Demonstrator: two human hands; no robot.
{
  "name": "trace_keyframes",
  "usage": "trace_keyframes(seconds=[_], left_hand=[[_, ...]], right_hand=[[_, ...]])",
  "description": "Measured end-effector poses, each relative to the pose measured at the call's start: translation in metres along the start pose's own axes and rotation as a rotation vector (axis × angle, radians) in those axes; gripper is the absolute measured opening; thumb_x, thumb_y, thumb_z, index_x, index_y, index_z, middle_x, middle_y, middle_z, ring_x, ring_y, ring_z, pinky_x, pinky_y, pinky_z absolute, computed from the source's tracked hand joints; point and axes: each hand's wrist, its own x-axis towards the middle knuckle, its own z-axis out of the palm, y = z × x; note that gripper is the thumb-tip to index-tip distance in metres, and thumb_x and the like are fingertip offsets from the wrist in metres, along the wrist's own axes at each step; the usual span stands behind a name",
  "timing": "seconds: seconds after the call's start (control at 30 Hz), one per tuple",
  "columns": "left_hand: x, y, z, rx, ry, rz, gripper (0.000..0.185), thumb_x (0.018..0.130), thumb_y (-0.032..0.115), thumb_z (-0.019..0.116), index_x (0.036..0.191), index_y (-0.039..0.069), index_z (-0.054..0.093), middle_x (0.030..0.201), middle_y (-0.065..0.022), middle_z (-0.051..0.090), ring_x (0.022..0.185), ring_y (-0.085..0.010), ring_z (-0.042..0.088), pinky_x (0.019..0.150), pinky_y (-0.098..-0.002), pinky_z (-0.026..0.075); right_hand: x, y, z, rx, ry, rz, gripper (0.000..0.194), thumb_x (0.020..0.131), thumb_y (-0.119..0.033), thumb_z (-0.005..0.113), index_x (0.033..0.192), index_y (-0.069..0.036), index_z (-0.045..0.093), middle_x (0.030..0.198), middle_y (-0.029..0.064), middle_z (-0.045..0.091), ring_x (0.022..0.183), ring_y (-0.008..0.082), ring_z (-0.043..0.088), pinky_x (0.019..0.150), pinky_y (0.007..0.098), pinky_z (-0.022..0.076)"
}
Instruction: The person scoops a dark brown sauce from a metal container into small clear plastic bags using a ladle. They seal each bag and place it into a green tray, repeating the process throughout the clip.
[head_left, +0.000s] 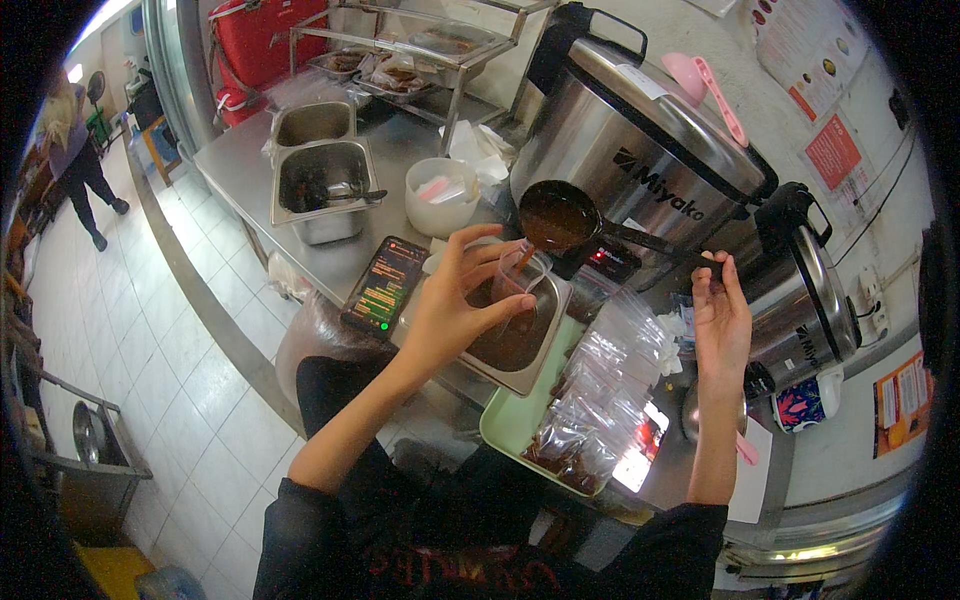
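My right hand (721, 315) grips the handle end of a dark ladle (559, 216) filled with brown sauce. The ladle tilts, and a thin stream of sauce runs from its lip into a clear plastic bag (517, 274). My left hand (469, 289) holds that bag open, its fingers and thumb spread around the mouth. Under the bag stands a steel food pan (551, 337) with brown sauce in it. Beside the pan, a pale green tray (510, 424) carries several filled zip bags (600, 390) laid in overlapping rows.
Two Miyako rice cookers (645, 142) stand along the wall. A lit phone (381, 285) lies left of the pan; another phone (641, 450) rests by the tray. A white tub (441, 199) and steel pans (324, 180) sit farther back. One person (75, 150) stands at far left.
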Motion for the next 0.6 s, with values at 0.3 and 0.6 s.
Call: trace_keyframes(seconds=[0.3,0.6], left_hand=[[0.002,0.006,-0.001,-0.038,0.006,-0.013,0.07,0.073,0.012,0.076,0.127,0.003,0.033,0.124,-0.0153,0.053,0.115,-0.0223,0.051,0.096,-0.033,0.041],[0.003,0.004,-0.001,0.014,0.007,0.0,0.07,0.072,0.013,0.076,0.127,0.004,0.033,0.124,-0.0156,0.053,0.116,-0.0236,0.051,0.096,-0.0325,0.042]], right_hand=[[0.004,-0.008,0.006,-0.051,-0.037,-0.071,0.018,0.093,-0.015,0.051,0.102,0.0,0.056,0.101,0.0112,0.058,0.088,0.0155,0.057,0.079,0.0222,0.0511],[0.003,0.005,0.001,-0.001,0.047,-0.015,0.019,0.091,-0.013,0.054,0.102,0.002,0.055,0.097,0.0122,0.057,0.087,0.0159,0.057,0.078,0.022,0.0516]])
